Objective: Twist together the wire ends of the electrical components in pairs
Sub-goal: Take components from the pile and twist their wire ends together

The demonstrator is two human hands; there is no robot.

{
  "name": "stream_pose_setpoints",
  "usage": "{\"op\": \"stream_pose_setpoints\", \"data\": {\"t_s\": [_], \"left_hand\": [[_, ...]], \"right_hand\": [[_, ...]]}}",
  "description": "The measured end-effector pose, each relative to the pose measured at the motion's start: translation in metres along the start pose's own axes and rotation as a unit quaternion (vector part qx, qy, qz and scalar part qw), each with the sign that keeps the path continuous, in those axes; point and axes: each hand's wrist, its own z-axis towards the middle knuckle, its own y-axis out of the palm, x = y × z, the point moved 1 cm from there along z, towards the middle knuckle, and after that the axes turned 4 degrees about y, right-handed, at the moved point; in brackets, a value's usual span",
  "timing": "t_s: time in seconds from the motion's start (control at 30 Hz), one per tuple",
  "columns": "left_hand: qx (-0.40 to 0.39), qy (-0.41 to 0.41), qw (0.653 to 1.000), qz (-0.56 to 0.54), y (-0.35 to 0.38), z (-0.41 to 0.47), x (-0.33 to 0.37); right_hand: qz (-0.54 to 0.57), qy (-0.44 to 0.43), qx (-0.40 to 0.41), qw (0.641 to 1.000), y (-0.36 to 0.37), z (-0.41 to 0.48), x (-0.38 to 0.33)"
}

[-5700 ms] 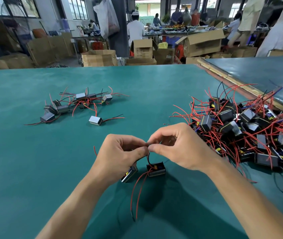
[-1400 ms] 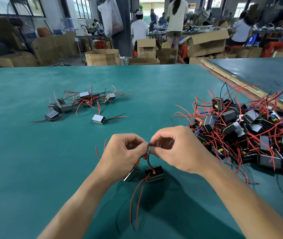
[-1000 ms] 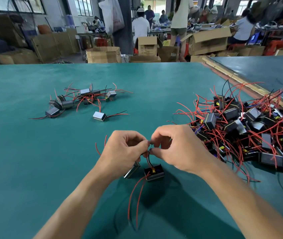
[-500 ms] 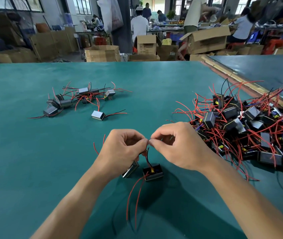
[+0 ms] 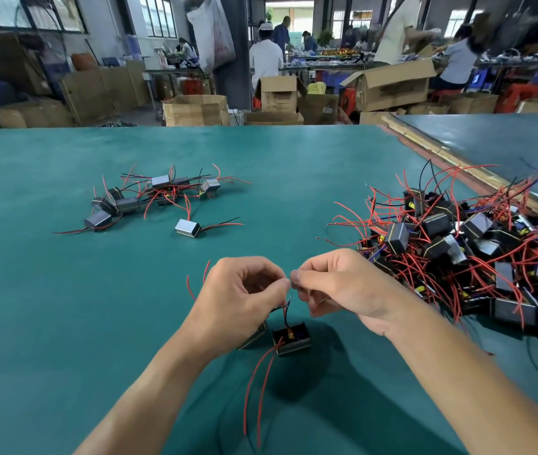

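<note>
I have the left hand and right hand fingertip to fingertip, each apparently pinching the wire ends above a black component resting on the green table. A second component sits half under the left hand.

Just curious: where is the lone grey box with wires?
Head view: the lone grey box lies left of centre on the green table, between the wired-box cluster and the left hand.
</note>
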Motion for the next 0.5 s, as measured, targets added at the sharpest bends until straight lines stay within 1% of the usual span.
{"op": "stream_pose_setpoints", "data": {"t_s": [0.07, 0.17, 0.27, 0.3, 0.37, 0.5], "left_hand": [[0.004, -0.003, 1.0, 0.001, -0.0006, 0.0004, -0.0007], [0.012, -0.017, 1.0, -0.007, -0.0027, 0.0013, -0.0013], [0.02, -0.04, 0.999, -0.019, -0.0041, 0.002, -0.002], [0.023, -0.046, 0.998, -0.026, -0.0041, 0.0022, -0.0024], [0.03, -0.053, 0.998, -0.032, -0.0038, 0.0028, -0.0037], [0.033, -0.051, 0.998, -0.036, -0.0052, 0.004, -0.0049]], "right_hand": [[-0.019, -0.022, 0.019, 0.999, 0.0005, 0.0006, 0.002], [-0.074, -0.079, 0.079, 0.991, 0.001, 0.0023, 0.003], [-0.166, -0.188, 0.15, 0.956, 0.0048, -0.0004, 0.0005], [-0.192, -0.217, 0.159, 0.944, 0.0058, -0.0021, -0.0002], [-0.211, -0.249, 0.158, 0.932, 0.0059, -0.004, -0.0002], [-0.25, -0.263, 0.156, 0.919, 0.004, -0.003, 0.0014]]}}
